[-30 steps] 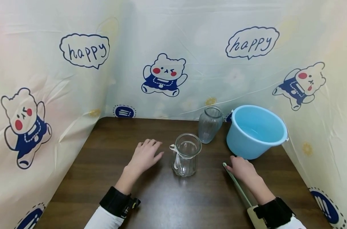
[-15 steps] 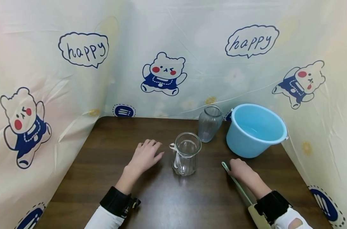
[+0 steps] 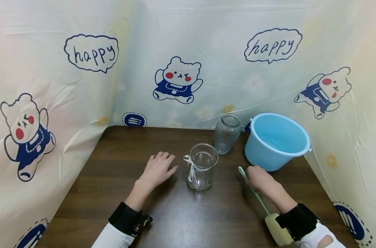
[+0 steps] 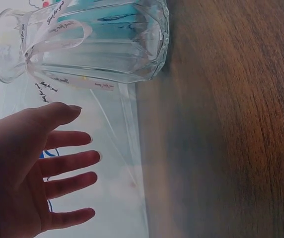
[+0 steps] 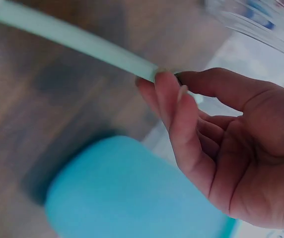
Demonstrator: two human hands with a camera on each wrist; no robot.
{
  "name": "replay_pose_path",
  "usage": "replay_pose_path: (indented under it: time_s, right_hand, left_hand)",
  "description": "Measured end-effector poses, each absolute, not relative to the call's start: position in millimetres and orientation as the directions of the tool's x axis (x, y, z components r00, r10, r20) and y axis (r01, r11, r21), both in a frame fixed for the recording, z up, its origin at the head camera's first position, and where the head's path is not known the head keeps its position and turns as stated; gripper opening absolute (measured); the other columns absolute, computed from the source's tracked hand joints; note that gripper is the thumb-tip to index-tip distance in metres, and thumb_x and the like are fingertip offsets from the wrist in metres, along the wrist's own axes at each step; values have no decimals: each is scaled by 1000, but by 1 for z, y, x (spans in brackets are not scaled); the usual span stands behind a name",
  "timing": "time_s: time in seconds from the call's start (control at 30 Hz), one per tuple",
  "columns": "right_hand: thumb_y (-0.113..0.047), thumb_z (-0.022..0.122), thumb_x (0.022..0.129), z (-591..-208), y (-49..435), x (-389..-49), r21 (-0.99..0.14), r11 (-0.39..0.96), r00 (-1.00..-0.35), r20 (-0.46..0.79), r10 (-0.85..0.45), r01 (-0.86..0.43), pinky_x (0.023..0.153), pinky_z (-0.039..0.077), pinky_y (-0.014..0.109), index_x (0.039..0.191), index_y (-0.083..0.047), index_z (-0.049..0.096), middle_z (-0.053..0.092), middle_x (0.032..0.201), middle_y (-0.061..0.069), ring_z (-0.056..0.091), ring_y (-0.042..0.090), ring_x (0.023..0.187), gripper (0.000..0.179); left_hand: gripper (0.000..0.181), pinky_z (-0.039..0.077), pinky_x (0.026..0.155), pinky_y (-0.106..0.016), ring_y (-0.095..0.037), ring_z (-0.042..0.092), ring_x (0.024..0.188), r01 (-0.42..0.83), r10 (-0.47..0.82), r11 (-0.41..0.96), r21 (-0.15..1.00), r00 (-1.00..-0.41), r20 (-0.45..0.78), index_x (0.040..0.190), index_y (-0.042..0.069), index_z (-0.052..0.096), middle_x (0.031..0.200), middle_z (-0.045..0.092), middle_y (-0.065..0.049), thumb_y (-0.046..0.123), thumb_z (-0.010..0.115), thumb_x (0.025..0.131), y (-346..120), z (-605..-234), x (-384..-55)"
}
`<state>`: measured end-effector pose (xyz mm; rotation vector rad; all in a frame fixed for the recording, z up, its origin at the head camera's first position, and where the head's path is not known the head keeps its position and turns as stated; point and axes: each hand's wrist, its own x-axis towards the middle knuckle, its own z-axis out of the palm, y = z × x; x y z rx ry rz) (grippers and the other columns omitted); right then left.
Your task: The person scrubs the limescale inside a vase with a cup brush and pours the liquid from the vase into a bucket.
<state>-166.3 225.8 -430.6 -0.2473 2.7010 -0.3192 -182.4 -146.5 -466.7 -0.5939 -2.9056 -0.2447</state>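
Observation:
My right hand [image 3: 261, 179] pinches the pale green handle [image 5: 82, 39] of a sponge brush between thumb and fingers. The brush's yellowish sponge head [image 3: 278, 230] points back toward me, partly behind the wristband. My left hand [image 3: 157, 169] is held over the table with its fingers spread and holds nothing. Just right of it stands a clear glass jar [image 3: 200, 179] with a white ribbon tied in a bow at its neck. In the left wrist view the thumb lies close below the ribbon [image 4: 57, 42] of this jar.
Behind the jar stands a bluish glass vase [image 3: 226, 136]. A light blue bucket [image 3: 268, 156] is at the back right, just beyond my right hand. The brown wooden table [image 3: 188, 220] meets a printed curtain [image 3: 132, 86] at the back and sides.
My right hand has risen slightly with the brush, and its sponge head has come further up into view. The left hand and the glassware have stayed in place.

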Motion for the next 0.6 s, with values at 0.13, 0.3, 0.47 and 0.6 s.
replay_pose_path:
  time_s: [0.13,0.3,0.47,0.6]
  right_hand:
    - [-8,62,87,-411,221,-165,-300,940,-938,-246,-242,-164,48,48,28,80,-6,61,60,66,6,56,15,54,8]
    - [-9,60,90,-384,217,-162,-358,910,-967,-63,-246,-208,48,50,30,83,-4,58,62,68,7,58,15,55,9]
    - [-9,61,92,-356,218,-158,-380,875,-954,155,-259,-299,51,52,32,90,-1,59,67,72,11,59,16,58,9]
    - [-11,60,94,-331,218,-153,-412,827,-911,322,-260,-381,53,56,37,98,0,60,71,80,15,65,20,65,11]
  left_hand:
    - [40,47,84,-52,-27,57,107,407,384,905,119,-906,181,120,13,68,113,67,-7,42,58,94,-146,-466,-182]
    - [39,49,82,-51,-27,59,105,412,389,903,120,-904,177,119,12,68,113,68,-8,41,59,94,-146,-465,-180]
    - [37,49,80,-50,-27,59,103,417,393,900,125,-902,179,118,13,69,112,68,-7,39,57,94,-145,-463,-177]
    - [36,50,80,-50,-26,59,103,419,396,898,132,-902,172,118,13,69,112,69,-7,38,55,96,-145,-463,-176]
